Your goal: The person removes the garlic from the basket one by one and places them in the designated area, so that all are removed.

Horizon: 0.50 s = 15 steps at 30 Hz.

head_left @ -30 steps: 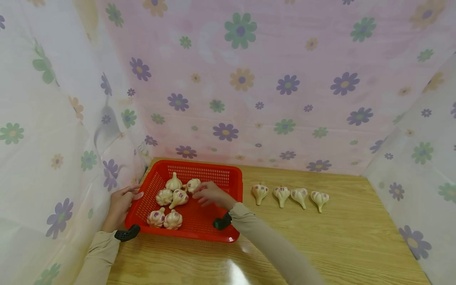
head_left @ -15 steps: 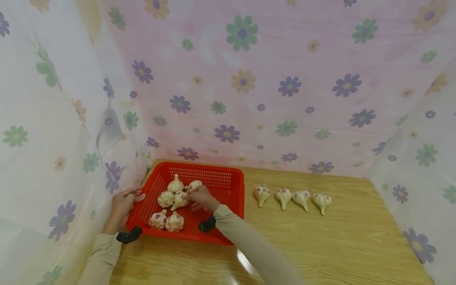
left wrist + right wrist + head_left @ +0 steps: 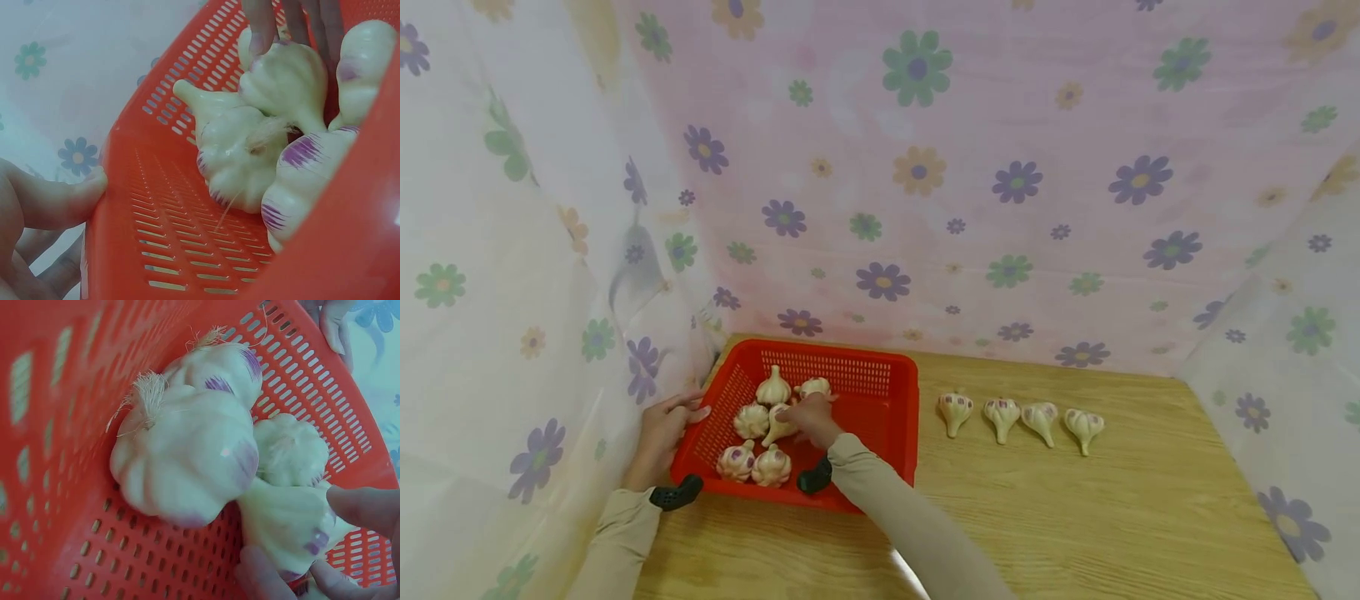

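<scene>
A red perforated plastic basket (image 3: 872, 425) stands on the left part of the table with several garlic bulbs in it. My left hand (image 3: 661, 433) grips the basket's left rim; in the left wrist view its thumb (image 3: 65, 200) lies against the rim and the other fingers are outside the wall. Inside the basket, my right hand (image 3: 815, 418) has its thumb and fingers around the middle garlic bulb (image 3: 284, 515), a pale one with purple streaks. Two garlic bulbs (image 3: 187, 456) lie side by side near the front wall. Another garlic bulb (image 3: 773, 387) stands stem up at the back.
To the right of the basket, several garlic bulbs (image 3: 1002, 417) lie in a row on the wooden table (image 3: 1075, 517), stems toward the front. A flower-patterned curtain (image 3: 955, 208) hangs behind and along both sides, close to my left arm.
My right hand has moved left and toward me, from beside the back right garlic bulb to the middle one, and now grips it. The left hand stays on the rim.
</scene>
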Motion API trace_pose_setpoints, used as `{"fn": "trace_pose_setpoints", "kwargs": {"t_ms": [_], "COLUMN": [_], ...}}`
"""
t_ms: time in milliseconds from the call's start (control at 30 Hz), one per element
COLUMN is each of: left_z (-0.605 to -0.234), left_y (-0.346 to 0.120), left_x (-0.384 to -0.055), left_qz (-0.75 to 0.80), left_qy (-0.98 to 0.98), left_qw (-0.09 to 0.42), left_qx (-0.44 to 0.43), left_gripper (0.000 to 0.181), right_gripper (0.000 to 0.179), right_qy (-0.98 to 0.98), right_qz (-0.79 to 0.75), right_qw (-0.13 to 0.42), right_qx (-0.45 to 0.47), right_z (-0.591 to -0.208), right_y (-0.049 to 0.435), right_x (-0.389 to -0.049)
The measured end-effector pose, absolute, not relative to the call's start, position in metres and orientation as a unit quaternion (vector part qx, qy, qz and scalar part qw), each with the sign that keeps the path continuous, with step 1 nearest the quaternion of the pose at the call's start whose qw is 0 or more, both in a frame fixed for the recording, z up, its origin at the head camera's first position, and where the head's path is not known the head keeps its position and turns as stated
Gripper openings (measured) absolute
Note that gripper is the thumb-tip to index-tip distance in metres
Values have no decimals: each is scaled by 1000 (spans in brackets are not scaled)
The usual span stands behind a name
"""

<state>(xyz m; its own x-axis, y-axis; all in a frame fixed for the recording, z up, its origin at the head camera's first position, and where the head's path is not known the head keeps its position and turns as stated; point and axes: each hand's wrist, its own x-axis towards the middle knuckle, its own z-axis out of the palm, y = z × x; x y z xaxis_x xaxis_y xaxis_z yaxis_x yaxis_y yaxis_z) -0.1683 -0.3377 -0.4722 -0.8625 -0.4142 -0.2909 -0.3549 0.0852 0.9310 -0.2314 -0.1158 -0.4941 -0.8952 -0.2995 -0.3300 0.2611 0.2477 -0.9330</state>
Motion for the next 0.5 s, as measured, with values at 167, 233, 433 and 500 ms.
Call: {"fn": "trace_pose_setpoints", "kwargs": {"t_ms": [167,233,433,500], "left_z": [-472,-472,-473,-473], "left_y": [-336,-335,-335,-336], "left_x": [-167,-167,-166,-166], "left_qz": [-632,-632,-628,-626], "left_qy": [-733,-735,-737,-739], "left_qw": [26,27,32,33], "left_qx": [249,244,248,249], "left_gripper": [51,49,48,48], "right_gripper": [44,47,42,32], "right_qy": [773,777,789,790], "right_qz": [-603,-600,-587,-583], "right_qw": [196,187,179,189], "right_qx": [-20,-21,-25,-23], "right_z": [-494,-495,-498,-500], "right_y": [-121,-120,-121,-120], "right_x": [-230,-229,-231,-231]}}
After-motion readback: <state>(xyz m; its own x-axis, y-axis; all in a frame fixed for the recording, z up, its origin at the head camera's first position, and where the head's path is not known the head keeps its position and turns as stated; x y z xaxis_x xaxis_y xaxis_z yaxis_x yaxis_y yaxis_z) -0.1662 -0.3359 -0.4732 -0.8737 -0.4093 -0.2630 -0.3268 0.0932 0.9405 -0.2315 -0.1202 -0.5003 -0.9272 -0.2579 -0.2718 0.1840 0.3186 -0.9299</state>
